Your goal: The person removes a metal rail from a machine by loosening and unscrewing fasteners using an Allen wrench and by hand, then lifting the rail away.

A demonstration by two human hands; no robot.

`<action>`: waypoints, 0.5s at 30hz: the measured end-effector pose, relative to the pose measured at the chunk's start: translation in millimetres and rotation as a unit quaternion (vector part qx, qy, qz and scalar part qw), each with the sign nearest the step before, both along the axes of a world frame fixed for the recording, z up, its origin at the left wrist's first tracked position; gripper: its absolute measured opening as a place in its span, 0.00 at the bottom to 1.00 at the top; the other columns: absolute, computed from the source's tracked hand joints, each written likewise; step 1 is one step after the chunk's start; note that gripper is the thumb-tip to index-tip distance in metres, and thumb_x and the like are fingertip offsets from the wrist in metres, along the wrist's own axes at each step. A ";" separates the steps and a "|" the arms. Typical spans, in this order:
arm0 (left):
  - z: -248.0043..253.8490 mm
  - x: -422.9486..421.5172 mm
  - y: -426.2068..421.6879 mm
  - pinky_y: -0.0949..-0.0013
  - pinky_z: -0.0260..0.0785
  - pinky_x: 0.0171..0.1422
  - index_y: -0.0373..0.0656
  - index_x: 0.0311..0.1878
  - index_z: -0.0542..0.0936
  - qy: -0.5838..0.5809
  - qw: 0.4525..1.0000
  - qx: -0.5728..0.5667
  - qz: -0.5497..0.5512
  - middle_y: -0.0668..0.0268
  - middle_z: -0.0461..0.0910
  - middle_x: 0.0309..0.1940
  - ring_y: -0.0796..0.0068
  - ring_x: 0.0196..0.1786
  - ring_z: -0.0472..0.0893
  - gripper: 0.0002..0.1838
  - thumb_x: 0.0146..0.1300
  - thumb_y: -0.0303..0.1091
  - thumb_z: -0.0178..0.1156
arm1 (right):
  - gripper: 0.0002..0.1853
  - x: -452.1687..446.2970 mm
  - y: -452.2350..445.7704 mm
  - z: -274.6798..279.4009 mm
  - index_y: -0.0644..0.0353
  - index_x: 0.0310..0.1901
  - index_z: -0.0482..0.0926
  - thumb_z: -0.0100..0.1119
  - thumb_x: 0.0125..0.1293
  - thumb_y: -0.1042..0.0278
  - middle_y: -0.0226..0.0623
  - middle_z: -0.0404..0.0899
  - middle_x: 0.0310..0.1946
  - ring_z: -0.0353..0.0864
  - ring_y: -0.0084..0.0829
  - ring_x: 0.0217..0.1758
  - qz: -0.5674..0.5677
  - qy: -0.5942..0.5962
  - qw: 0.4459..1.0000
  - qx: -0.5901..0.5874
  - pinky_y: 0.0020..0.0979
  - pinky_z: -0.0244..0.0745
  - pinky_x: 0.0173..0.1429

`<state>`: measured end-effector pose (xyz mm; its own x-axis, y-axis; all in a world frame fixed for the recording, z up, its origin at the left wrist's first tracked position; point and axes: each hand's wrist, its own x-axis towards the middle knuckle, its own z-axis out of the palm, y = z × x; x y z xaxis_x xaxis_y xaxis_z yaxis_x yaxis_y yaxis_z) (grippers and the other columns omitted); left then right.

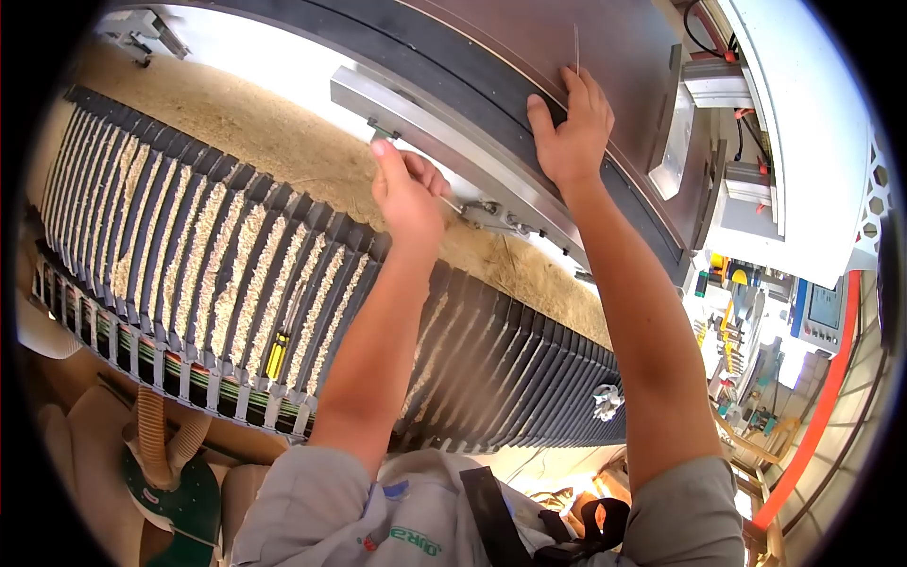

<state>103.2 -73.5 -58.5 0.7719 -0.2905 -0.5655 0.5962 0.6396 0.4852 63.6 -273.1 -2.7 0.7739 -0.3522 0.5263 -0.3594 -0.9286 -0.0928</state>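
Note:
My left hand (411, 194) is closed, thumb against curled fingers, beside the lower edge of a long metal bar (425, 118). A thin shiny piece shows by its fingers, but what the hand holds is too small to make out. Close to the thumb tip, a small dark fitting (381, 129) sits under the bar. My right hand (578, 128) lies with fingers apart on the brown panel (510, 42) and its black edge strip (472, 80). A thin upright line rises at its fingertips; its kind is unclear.
Below runs a black cable chain (510, 364) with wood chips between its links and a yellow-black screwdriver (277, 356) on it. Sawdust (255, 118) covers the ledge behind. A green machine (175, 506) with a hose stands lower left. Tools and a control screen (824, 307) are at right.

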 end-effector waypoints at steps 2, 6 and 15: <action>8.8 -4.9 9.3 0.65 0.58 0.29 0.49 0.30 0.66 0.040 0.996 -0.078 -0.005 0.72 0.60 0.21 0.73 0.23 0.60 0.30 0.78 0.66 0.46 | 0.31 0.1 1.0 2.8 0.61 0.64 0.77 0.65 0.63 0.52 0.47 0.74 0.68 0.69 0.50 0.72 -0.002 0.003 1.000 -0.001 0.49 0.57 0.77; 2.5 2.2 17.4 0.68 0.53 0.29 0.51 0.31 0.64 0.047 0.989 -0.127 -0.056 0.73 0.59 0.21 0.75 0.23 0.57 0.29 0.80 0.66 0.43 | 0.30 1.7 -0.4 3.5 0.61 0.64 0.77 0.65 0.64 0.52 0.47 0.74 0.68 0.69 0.49 0.72 -0.001 0.002 1.000 -0.002 0.48 0.57 0.77; -21.9 13.7 16.4 0.62 0.56 0.24 0.48 0.23 0.57 -0.100 0.984 -0.031 -0.145 0.71 0.53 0.16 0.73 0.19 0.55 0.37 0.76 0.73 0.37 | 0.30 0.3 3.0 3.6 0.60 0.64 0.77 0.65 0.65 0.53 0.46 0.75 0.68 0.70 0.49 0.72 -0.003 0.008 1.000 -0.006 0.47 0.57 0.77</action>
<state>116.9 -57.0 -80.3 0.7452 -0.5445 -0.3849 0.6547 0.4878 0.5775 63.8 -270.1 0.9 0.7802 -0.3509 0.5179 -0.3662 -0.9274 -0.0767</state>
